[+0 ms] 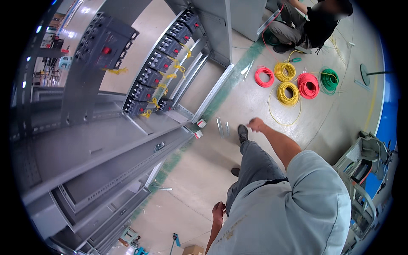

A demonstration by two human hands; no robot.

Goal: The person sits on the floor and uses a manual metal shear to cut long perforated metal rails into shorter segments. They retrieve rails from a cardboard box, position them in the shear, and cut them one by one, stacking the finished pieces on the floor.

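My right hand (256,124) hangs above the floor near my dark shoe (243,133), its fingers curled in and nothing showing in them. Lower in the view, my left hand (219,209) is beside my grey trousers (259,163). Its fingers are curled too, and what they hold, if anything, is hidden. Neither hand touches the grey metal cabinet frame (212,94) to the left. Black circuit breakers (160,60) with red buttons and yellow wires stand in a row on it. Another breaker (106,40) is mounted nearer.
Coils of red wire (308,86), yellow wire (288,94) and green wire (329,80) lie on the floor. Beyond them a person (321,25) sits low. Metal strips (219,127) lie near my foot. A grey cart (361,170) stands at the right, a cardboard box (193,250) at the bottom.
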